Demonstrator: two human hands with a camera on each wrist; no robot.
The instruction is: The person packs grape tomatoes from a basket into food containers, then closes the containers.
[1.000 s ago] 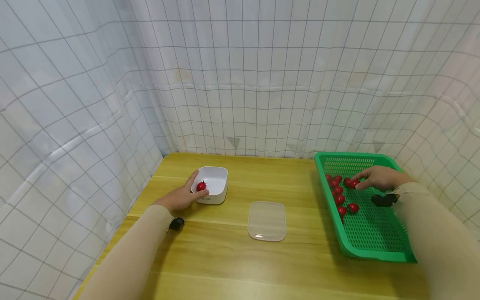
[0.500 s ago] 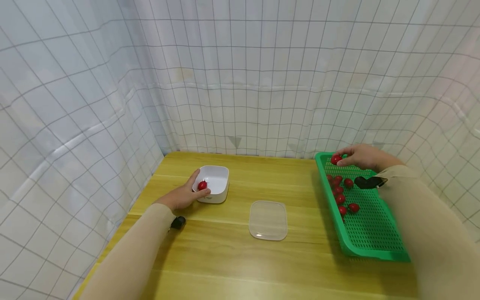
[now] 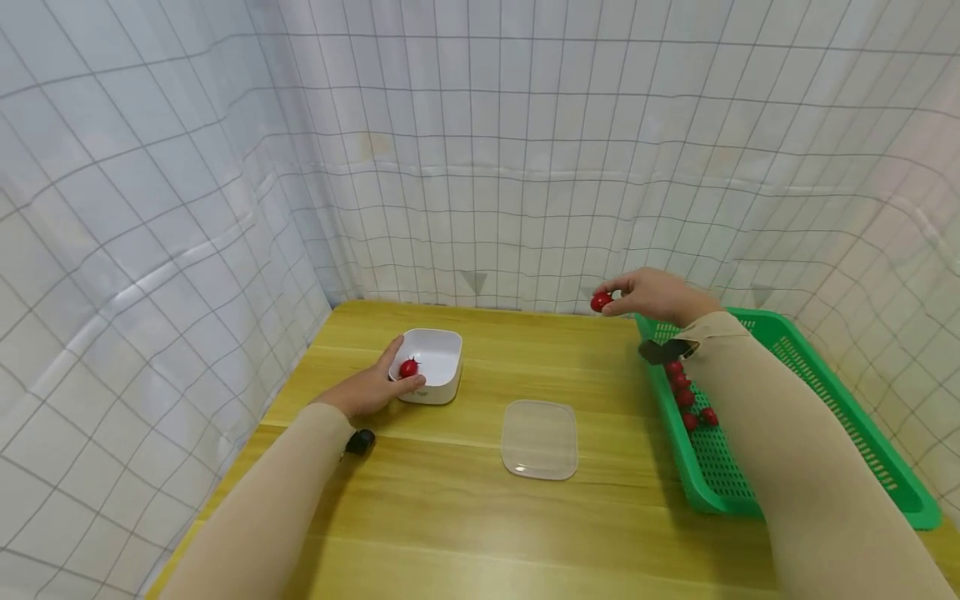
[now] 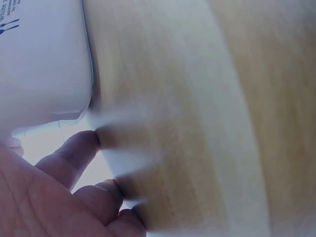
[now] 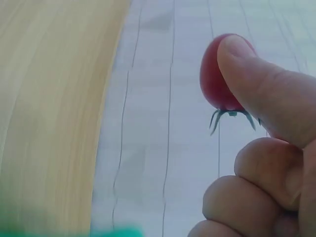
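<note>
My right hand (image 3: 654, 294) pinches a red cherry tomato (image 3: 601, 302) between thumb and fingers, raised beyond the far left corner of the green basket. In the right wrist view, the tomato (image 5: 212, 74) has its green stem leaves pointing down and the thumb across it. On the left of the table, my left hand (image 3: 371, 390) holds a white square container (image 3: 446, 390) at its left corner, thumb and index finger along the rim. One cherry tomato (image 3: 408, 368) lies inside it. In the left wrist view, the other fingers (image 4: 74, 153) lie beside the container's printed wall (image 4: 44, 74).
A green slotted basket (image 3: 686, 467) on the right holds several cherry tomatoes (image 3: 684, 397), partly hidden by the right arm. A clear square lid (image 3: 539, 439) lies mid-table. White grid-patterned curtain (image 3: 517, 167) stands behind the wooden table (image 3: 450, 517).
My right hand has picked a cherry tomato from the basket, lifted it and carried it left past the basket's rim. The left hand stays at the container.
</note>
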